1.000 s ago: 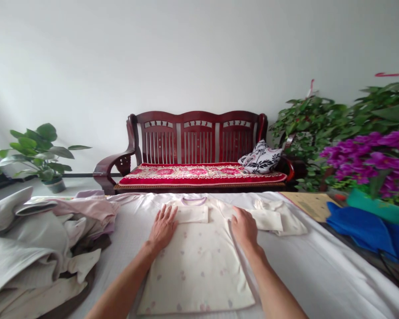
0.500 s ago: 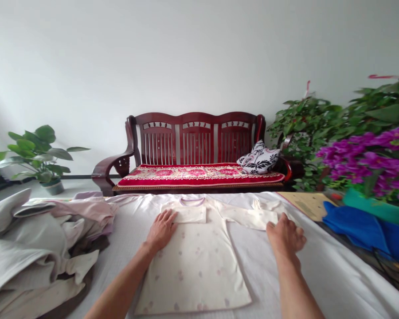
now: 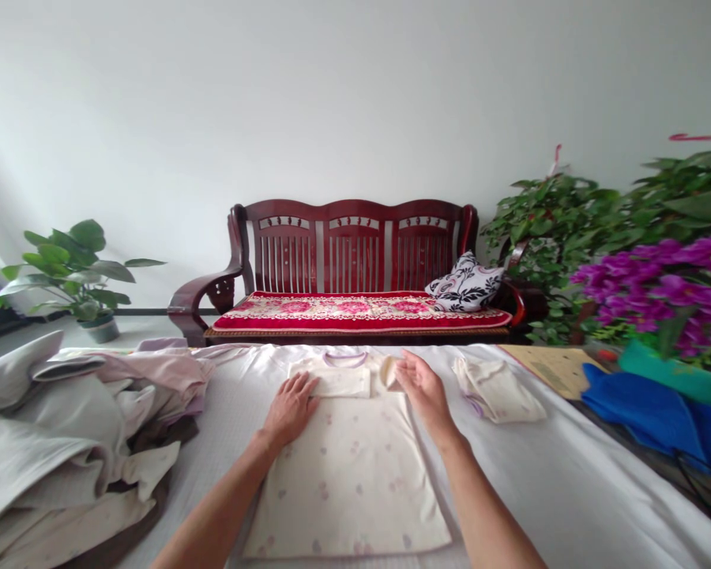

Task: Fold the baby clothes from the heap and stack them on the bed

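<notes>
Cream sleeve lies left of the nearer right hand, whose fingers grasp it; left hand, released, rests on the shirt.

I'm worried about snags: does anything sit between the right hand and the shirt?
Nothing visible does. The right hand is at the sleeve of the shirt; the folded garment lies apart to the right, the clothes pile off to the left.

home: wooden settee, potted plant
</notes>
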`<state>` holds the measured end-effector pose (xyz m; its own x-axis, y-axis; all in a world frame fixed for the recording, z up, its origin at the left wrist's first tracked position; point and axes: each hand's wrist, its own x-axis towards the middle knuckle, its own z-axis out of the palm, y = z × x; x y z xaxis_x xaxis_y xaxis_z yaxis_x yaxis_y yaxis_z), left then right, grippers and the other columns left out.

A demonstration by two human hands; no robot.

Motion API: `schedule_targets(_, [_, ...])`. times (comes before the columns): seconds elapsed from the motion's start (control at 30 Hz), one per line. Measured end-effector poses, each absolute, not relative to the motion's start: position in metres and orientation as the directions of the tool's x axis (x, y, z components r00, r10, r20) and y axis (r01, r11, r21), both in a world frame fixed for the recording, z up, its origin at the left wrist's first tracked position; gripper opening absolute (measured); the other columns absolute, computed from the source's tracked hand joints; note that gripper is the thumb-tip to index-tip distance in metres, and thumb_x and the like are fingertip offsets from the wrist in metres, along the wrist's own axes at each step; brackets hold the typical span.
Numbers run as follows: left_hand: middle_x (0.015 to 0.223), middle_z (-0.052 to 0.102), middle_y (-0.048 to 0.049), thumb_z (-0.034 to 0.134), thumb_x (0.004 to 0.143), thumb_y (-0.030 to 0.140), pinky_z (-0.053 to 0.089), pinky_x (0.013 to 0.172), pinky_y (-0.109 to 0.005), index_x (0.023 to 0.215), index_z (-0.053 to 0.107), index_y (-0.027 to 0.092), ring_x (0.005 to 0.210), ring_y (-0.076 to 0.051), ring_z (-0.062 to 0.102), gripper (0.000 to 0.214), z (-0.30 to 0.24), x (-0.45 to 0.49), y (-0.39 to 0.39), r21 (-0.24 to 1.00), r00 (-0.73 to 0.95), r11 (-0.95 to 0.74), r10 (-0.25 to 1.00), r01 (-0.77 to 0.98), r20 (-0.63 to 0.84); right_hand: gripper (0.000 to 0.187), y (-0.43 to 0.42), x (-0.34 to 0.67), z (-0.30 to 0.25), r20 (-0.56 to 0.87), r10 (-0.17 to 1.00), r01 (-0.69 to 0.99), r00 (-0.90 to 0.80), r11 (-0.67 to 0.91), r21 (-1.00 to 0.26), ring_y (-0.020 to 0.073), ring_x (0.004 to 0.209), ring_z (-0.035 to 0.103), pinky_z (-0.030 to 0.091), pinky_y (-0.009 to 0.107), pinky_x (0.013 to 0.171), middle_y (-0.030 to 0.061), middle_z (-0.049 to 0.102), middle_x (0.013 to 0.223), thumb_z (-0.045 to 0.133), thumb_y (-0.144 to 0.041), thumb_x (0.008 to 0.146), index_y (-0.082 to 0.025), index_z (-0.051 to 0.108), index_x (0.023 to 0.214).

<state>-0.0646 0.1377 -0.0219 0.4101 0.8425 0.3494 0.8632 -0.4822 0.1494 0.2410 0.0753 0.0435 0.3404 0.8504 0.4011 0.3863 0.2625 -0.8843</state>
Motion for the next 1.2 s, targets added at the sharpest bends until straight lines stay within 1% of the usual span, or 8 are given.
schedule_targets(0.07, [0.148, 0.053, -0.0082, 0.047, 0.099, 0.038, 0.034, 0.118, -0.045, 0.138, 0.057, 0.026, 0.14, -0.027, 0.044, 0.042, -0.023, -0.065, 0.138, 0.157, 0.404, -0.479, 0.843, 0.863, 0.354, 0.056, 0.079, 0.232, 0.038, 0.406, 0.86, 0.296, 0.309, 0.319, -0.901, 0.0261, 0.102, 0.068, 0.054, 0.037, 0.087, 0.0125, 0.074, 0.111, 0.056, -0.055, 0.084, -0.016, 0.064, 0.124])
schedule_targets(0.17, [0.148, 0.054, -0.0076, 0.045, 0.1, 0.039, 0.033, 0.118, -0.046, 0.138, 0.057, 0.027, 0.14, -0.027, 0.044, 0.042, -0.023, -0.066, 0.138, 0.156, 0.405, -0.479, 0.844, 0.864, 0.35, 0.049, 0.08, 0.243, 0.023, 0.357, 0.821, 0.34, 0.445, 0.214, -0.916, 0.0277, 0.101, 0.069, 0.053, 0.039, 0.089, 0.0134, 0.075, 0.108, 0.054, -0.053, 0.085, -0.016, 0.068, 0.113])
schedule_targets(0.43, [0.141, 0.059, -0.0091, 0.051, 0.097, 0.035, 0.024, 0.12, -0.053, 0.119, 0.07, 0.025, 0.142, -0.031, 0.04, 0.031, -0.01, -0.046, 0.131, 0.139, 0.396, -0.484, 0.823, 0.864, 0.406, 0.05, 0.079, 0.292, -0.024, 0.247, 0.78, 0.542, 0.575, -0.137, -0.829, 0.0246, 0.105, 0.069, 0.051, 0.037, 0.092, 0.0099, 0.074, 0.115, 0.045, -0.017, 0.073, -0.018, 0.067, 0.119])
schedule_targets(0.67, [0.107, 0.073, -0.0122, 0.037, 0.099, 0.052, 0.041, 0.102, -0.045, 0.095, 0.079, 0.024, 0.111, -0.03, 0.063, 0.05, 0.018, 0.035, 0.125, 0.394, 0.222, -0.304, 0.945, 0.867, 0.239, 0.048, 0.083, 0.292, -0.033, 0.28, 0.785, 0.61, 0.553, -0.153, -0.777, 0.0233, 0.105, 0.07, 0.052, 0.035, 0.09, 0.0078, 0.074, 0.115, 0.045, -0.013, 0.074, -0.021, 0.068, 0.116])
schedule_targets(0.8, [0.113, 0.07, -0.0169, 0.043, 0.092, 0.061, 0.04, 0.099, -0.052, 0.088, 0.079, 0.023, 0.113, -0.037, 0.06, 0.053, 0.026, 0.07, 0.132, 0.44, 0.115, -0.167, 0.983, 0.882, 0.142, 0.046, 0.084, 0.292, -0.036, 0.298, 0.787, 0.632, 0.541, -0.146, -0.761, 0.0233, 0.106, 0.069, 0.052, 0.036, 0.091, 0.0076, 0.075, 0.115, 0.044, -0.014, 0.076, -0.022, 0.068, 0.115])
schedule_targets(0.93, [0.117, 0.067, -0.0183, 0.064, 0.079, 0.045, 0.037, 0.102, -0.053, 0.086, 0.077, 0.02, 0.117, -0.04, 0.057, 0.029, 0.019, 0.087, 0.139, 0.521, -0.012, -0.069, 0.988, 0.851, 0.151, 0.047, 0.084, 0.291, -0.038, 0.324, 0.778, 0.656, 0.539, -0.146, -0.741, 0.0226, 0.106, 0.068, 0.051, 0.036, 0.091, 0.0065, 0.075, 0.114, 0.043, -0.014, 0.076, -0.023, 0.068, 0.116])
schedule_targets(1.03, [0.111, 0.071, -0.0164, 0.061, 0.079, 0.03, 0.04, 0.1, -0.049, 0.084, 0.073, 0.019, 0.114, -0.036, 0.06, 0.017, 0.014, 0.089, 0.144, 0.591, -0.052, -0.051, 0.986, 0.805, 0.156, 0.048, 0.083, 0.29, -0.037, 0.322, 0.774, 0.658, 0.545, -0.156, -0.737, 0.0217, 0.106, 0.068, 0.051, 0.034, 0.091, 0.0058, 0.075, 0.114, 0.042, -0.014, 0.077, -0.023, 0.067, 0.117])
schedule_targets(1.2, [0.088, 0.075, -0.0075, 0.051, 0.088, 0.029, 0.051, 0.075, -0.032, 0.09, 0.066, 0.02, 0.087, -0.023, 0.07, 0.017, 0.016, 0.071, 0.161, 0.742, -0.11, -0.039, 0.982, 0.669, 0.151, 0.048, 0.079, 0.286, -0.029, 0.334, 0.796, 0.676, 0.504, -0.123, -0.726, 0.0212, 0.107, 0.067, 0.05, 0.035, 0.095, 0.0073, 0.072, 0.119, 0.038, -0.014, 0.082, -0.02, 0.064, 0.122])
